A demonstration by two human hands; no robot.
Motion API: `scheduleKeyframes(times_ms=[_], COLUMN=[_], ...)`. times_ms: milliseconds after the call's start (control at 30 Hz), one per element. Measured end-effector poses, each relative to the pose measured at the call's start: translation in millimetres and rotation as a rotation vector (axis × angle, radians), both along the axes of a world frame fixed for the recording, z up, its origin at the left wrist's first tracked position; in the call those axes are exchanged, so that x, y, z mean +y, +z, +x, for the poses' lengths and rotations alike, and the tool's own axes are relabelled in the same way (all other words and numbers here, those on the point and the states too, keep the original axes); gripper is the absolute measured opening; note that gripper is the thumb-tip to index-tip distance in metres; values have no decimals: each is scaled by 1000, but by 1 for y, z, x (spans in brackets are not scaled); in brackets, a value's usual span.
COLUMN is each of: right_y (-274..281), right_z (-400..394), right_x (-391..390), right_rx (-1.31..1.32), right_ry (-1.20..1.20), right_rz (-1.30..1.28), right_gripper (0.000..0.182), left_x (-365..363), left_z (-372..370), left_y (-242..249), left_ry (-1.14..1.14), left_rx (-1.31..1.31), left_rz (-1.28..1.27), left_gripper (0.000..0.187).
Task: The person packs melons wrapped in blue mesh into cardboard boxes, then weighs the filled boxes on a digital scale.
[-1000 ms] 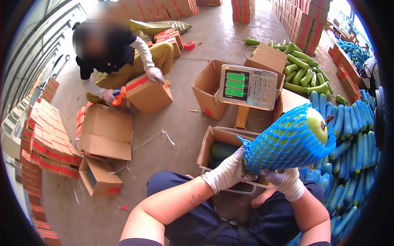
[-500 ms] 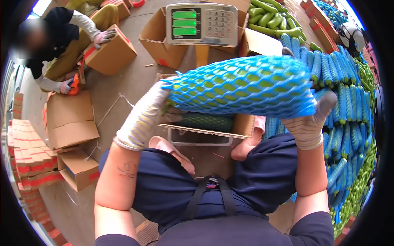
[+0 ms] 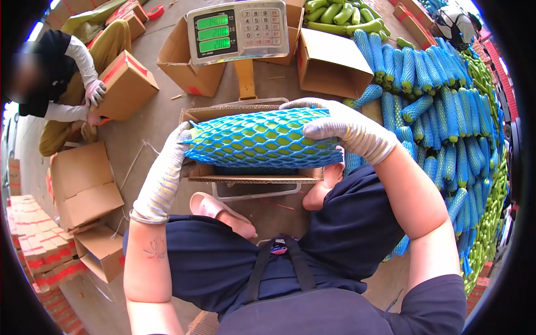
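A long green gourd in a blue foam net lies level across the mouth of a cardboard box between my feet. My left hand, in a striped knit glove, is closed round its left end. My right hand, gloved the same way, grips the right end from above, thumb along the near side. Inside the box, mostly hidden beneath the held gourd, shows another dark netted piece. The box rests at a scale whose lit display faces me.
Rows of blue-netted gourds are stacked at my right, with bare green gourds at the back. Open boxes stand behind the scale and at left. Flat cartons are piled far left. A co-worker handles a box.
The netted gourd has come down and left over the box. My right hand has shifted from under its right end to its top. The co-worker's orange tool is out of sight.
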State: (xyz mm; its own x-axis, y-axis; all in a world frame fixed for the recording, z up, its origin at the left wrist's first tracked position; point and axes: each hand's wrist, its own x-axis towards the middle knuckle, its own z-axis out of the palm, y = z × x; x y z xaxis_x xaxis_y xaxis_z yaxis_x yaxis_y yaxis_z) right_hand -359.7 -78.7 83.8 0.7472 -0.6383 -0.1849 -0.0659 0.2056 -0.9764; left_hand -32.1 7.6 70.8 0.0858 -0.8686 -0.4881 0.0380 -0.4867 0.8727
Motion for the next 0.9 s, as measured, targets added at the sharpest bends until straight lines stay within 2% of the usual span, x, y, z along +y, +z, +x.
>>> scheduleKeyframes(times_ms=[100, 200, 267, 367, 400, 467, 500, 567, 667, 700, 800, 900], right_y=[7, 30, 33, 36, 36, 40, 36, 34, 26, 25, 17, 4], right_z=[1, 7, -1, -8, -8, -2, -4, -1, 6, 10, 18, 30], right_x=[-2, -2, -4, -3, -3, 0, 1, 1, -1, -2, -5, -10], right_rx=[-26, 105, 131, 128, 131, 183, 144, 187, 245, 257, 241, 270], right_ry=[7, -204, -224, -285, -293, -300, -274, -264, -229, -210, -184, -111], right_rz=[-40, 175, 68, 98, 118, 105, 95, 70, 37, 24, 65, 33], right_gripper=[119, 70, 77, 85, 86, 86, 67, 65, 60, 57, 56, 58], left_x=[2, 2, 1, 4, 3, 0, 0, 2, 8, 4, 4, 7], left_z=[5, 13, 20, 32, 33, 34, 36, 43, 46, 40, 40, 39], left_y=[-1, 2, 7, 9, 12, 20, 16, -1, -16, -5, -29, -39], left_ry=[-4, 1, 36, -152, -143, -249, -248, -333, -374, -451, -548, -472], left_rx=[100, 184, 208, -119, -118, -470, -470, -877, -971, -935, -886, -844], left_rz=[-2, 19, 55, -88, -90, -61, -62, -346, -253, -80, -104, -127], left_gripper=[56, 54, 53, 46, 46, 45, 45, 47, 51, 53, 51, 45])
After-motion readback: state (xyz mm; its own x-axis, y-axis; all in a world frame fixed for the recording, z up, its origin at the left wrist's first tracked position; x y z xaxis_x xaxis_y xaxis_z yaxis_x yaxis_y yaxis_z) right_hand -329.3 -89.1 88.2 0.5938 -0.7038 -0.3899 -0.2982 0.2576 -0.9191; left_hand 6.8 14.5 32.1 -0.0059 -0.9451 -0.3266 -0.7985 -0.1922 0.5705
